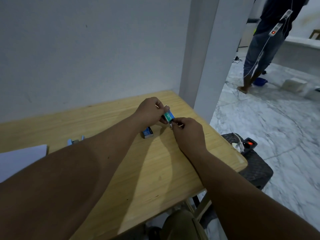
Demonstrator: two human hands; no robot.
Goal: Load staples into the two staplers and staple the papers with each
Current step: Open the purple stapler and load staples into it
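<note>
— Head view first: where is the staple box, and who has it?

— The teal staple box [168, 116] is up off the wooden table [155, 170], pinched in the left hand [150, 112]. Fingers wrap its far end; the printed face tilts toward the camera.

— And the right hand [187, 131]?

— Closed in a narrow pinch at the box's near, lower end, thumb and forefinger meeting on something small and pale there. Whether that is the inner tray or a strip of staples, I cannot tell.

— So the box sits between the two grips?

— Yes, left hand above and behind it, right hand below and in front, both touching it.

— Anything else for the task on the table?

— A second blue staple box [147, 133] lies flat just under the left wrist. Further left, a light blue stapler [75, 141] peeks out behind the left forearm, mostly hidden. White papers [20, 160] lie at the table's left edge.

— Beyond the table?

— Another person [265, 44] stands on the marble floor [277, 118], well apart.
</note>
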